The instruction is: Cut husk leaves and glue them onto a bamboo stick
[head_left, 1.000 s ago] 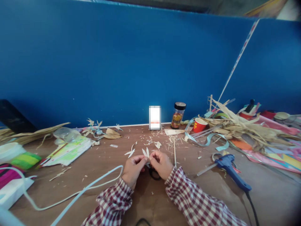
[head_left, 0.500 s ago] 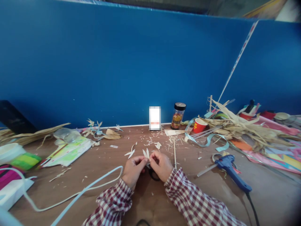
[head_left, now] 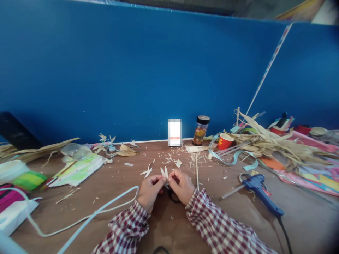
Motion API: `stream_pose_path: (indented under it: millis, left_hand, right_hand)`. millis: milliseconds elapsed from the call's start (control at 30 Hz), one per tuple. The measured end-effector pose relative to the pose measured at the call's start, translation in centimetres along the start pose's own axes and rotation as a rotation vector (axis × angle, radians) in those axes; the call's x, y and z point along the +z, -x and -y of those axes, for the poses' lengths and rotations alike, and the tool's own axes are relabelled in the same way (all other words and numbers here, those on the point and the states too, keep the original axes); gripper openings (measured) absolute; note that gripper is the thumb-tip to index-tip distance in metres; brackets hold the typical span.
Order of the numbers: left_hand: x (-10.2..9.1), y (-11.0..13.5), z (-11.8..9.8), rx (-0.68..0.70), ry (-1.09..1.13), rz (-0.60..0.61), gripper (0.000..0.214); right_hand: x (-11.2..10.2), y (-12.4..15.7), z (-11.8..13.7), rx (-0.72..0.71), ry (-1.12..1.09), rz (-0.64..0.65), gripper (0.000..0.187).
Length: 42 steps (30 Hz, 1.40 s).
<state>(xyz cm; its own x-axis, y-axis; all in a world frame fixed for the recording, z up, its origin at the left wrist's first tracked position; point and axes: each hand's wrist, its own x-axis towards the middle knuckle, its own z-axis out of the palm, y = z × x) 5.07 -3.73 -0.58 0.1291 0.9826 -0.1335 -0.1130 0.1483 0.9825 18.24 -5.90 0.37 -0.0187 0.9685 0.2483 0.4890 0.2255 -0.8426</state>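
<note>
Left hand and right hand pinch two pale strips above a brown tabletop.
From afar, I see both hands close together, thumb and fingertips of each clamped on the base of the strips, which point away between them. A black loop shows beneath the hands. To the right lies a blue glue gun; farther off, a red cup and lidded jar sit before a blue partition.

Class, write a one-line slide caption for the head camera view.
Left hand and right hand pinch pale strips over a scrap-strewn table, a glue gun lying to the right.
</note>
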Motion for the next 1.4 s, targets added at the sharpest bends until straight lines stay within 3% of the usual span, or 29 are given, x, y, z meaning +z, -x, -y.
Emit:
stream_pose_path:
  millis: [1400]
  left_hand:
    - [0.1, 0.2, -0.5, -0.060, 0.055, -0.019, 0.030]
  right_hand:
    - [0.3, -0.2, -1.0, 0.046, -0.161, 0.028, 0.014]
